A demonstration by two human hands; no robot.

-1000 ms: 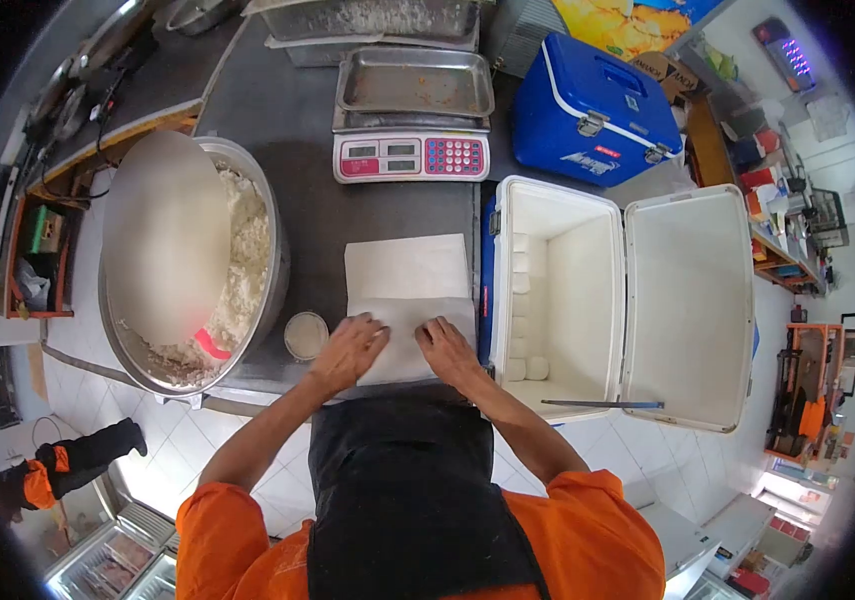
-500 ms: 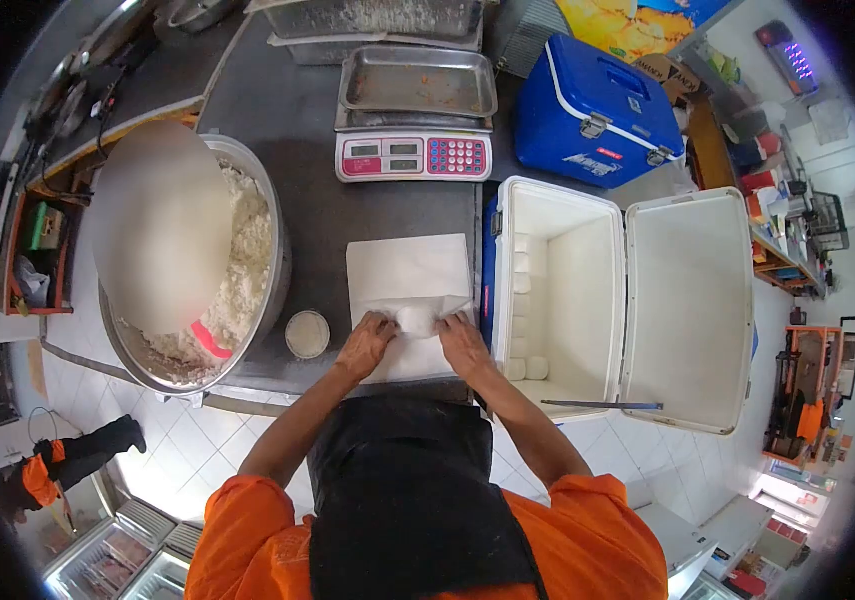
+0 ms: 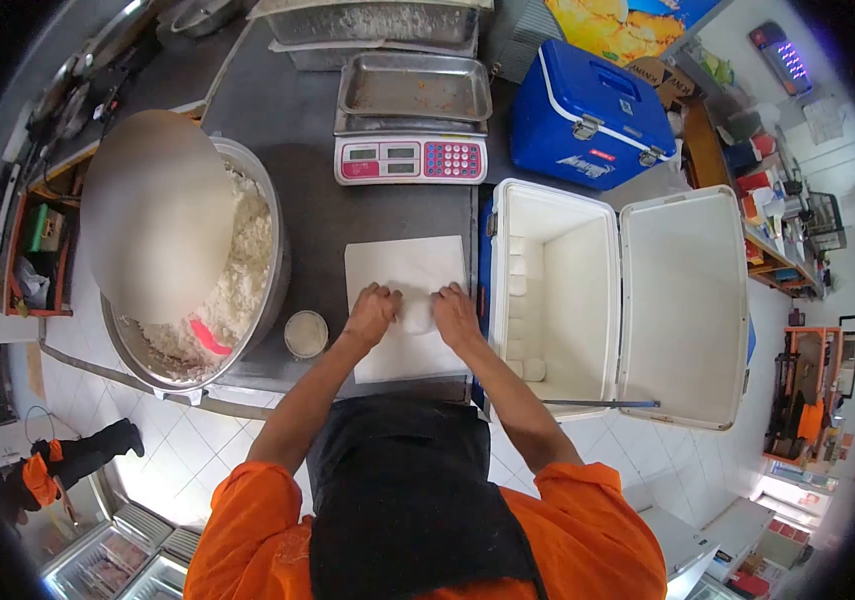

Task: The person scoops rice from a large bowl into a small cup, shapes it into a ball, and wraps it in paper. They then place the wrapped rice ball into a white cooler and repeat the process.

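A white rounded bundle (image 3: 417,317), which looks like rice being wrapped in thin white paper, lies on a stack of white paper sheets (image 3: 403,258). My left hand (image 3: 376,311) is at its left side, with curled fingers closed on the wrapper's edge. On the opposite side, my right hand (image 3: 456,312) grips the wrapper in the same way. The fingertips are partly hidden. Left of the sheets stands a small round cup (image 3: 307,334) with a white top. A big metal pot (image 3: 276,250) of white rice (image 3: 251,225) holds a pink-red utensil (image 3: 210,338).
A scale (image 3: 411,160) with a metal tray (image 3: 416,86) stands behind the sheets. To the right is an open white-lined cooler (image 3: 578,290) with several white bundles (image 3: 518,320) along its left wall. A closed blue cooler (image 3: 588,115) sits behind it. Another person (image 3: 78,455) is at far left.
Both hands have moved slightly away from my body, along the bundle's sides. The raised paper fold across the bundle has come down around it. The camera view has shifted slightly.
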